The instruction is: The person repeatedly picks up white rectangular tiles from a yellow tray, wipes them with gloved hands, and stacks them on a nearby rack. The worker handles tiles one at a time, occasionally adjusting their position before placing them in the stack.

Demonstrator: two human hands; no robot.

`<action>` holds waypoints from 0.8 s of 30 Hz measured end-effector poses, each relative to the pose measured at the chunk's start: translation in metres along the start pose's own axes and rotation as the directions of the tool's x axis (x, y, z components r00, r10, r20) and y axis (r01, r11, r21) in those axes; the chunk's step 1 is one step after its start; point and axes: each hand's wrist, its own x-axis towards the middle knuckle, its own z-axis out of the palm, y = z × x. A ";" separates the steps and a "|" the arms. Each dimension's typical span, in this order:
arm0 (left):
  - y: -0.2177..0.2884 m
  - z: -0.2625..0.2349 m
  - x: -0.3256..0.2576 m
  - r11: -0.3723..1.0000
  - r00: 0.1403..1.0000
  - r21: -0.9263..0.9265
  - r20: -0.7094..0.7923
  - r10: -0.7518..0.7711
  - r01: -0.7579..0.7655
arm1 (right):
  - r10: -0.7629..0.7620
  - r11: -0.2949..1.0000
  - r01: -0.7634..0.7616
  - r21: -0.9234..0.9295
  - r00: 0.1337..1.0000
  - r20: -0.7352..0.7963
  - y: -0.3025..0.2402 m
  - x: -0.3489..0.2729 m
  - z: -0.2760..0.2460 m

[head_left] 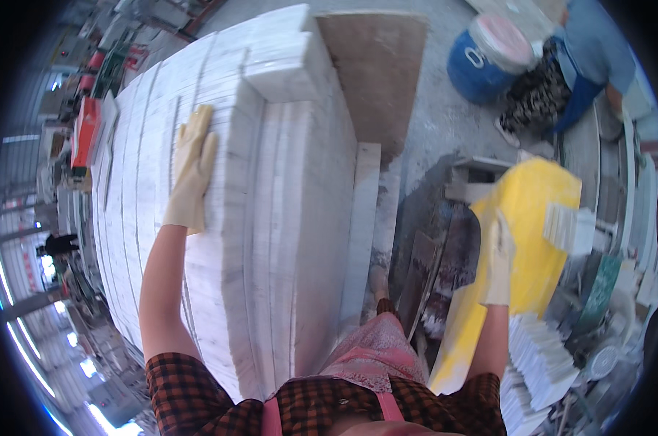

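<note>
Head view: left hand [191, 171] in yellow glove, open, flat on top of big stack of white marble slabs [271, 218]; right hand [497, 258] in pale glove pressed on yellow foam-like sheet [529, 232], grip not clear. Could slip: loose small white block [281, 65] on stack top, if stack pushed.

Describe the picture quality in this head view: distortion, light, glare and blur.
Head view: strong fisheye bending, so the stack of white stone slabs bulges and black corners frame the picture; daylight is bright and even, with glare streaks at the lower left rim; the left hand is sharp, while the right hand on the yellow sheet looks slightly soft.
</note>
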 end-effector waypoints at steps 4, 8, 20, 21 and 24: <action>0.016 -0.010 0.004 0.996 0.998 -0.060 -0.017 -0.066 0.065 | -0.145 0.708 -0.034 0.705 0.971 0.192 -0.107 0.128 0.150; 0.021 -0.013 0.009 0.996 0.996 -0.030 -0.004 -0.089 0.089 | -0.216 0.366 -0.183 0.913 0.937 0.274 -0.213 0.213 0.269; 0.026 -0.011 0.009 0.994 0.991 -0.019 -0.074 -0.110 0.109 | -0.238 0.594 -0.074 0.801 0.935 0.264 -0.311 0.196 0.305; 0.026 -0.011 0.009 0.992 0.989 -0.025 -0.070 -0.128 0.126 | -0.251 0.627 -0.041 0.778 0.935 0.251 -0.310 0.196 0.302; 0.025 -0.012 0.008 0.993 0.991 -0.048 -0.071 -0.114 0.111 | -0.317 0.765 0.136 0.629 0.930 0.185 -0.312 0.192 0.282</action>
